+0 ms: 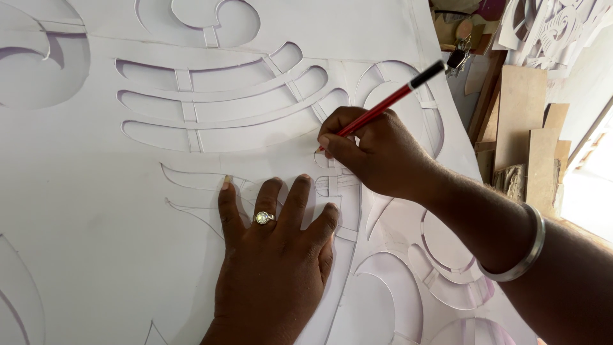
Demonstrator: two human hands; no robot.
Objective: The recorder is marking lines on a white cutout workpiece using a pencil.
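1. the left hand (pixel 271 268) is lying nearest the camera, spread flat with its fingers fanned out, pressing down on the white stencil sheet (pixel 96 223); a ring (pixel 263 218) is showing on one finger.
2. the sheet is covering almost the whole view, and it is carrying many cut-out openings: long curved bands above the hands and rounded shapes lower right.
3. just beyond the left fingertips, the right hand (pixel 373 153) is curling closed around a red pencil (pixel 383 107), pinching it between thumb and fingers; the forearm is coming in from the lower right and is wearing a silver bangle (pixel 520 255) at the wrist.
4. the pencil is tilting up and to the right, its black end pointing away from the sheet, and its tip is meeting the paper just left of the right hand, beside small pencilled outlines between the two hands.
5. farther off, past the sheet's right edge, wooden boards (pixel 523 128) are leaning together, and more cut white paper pieces (pixel 555 25) are sitting in the top right corner.
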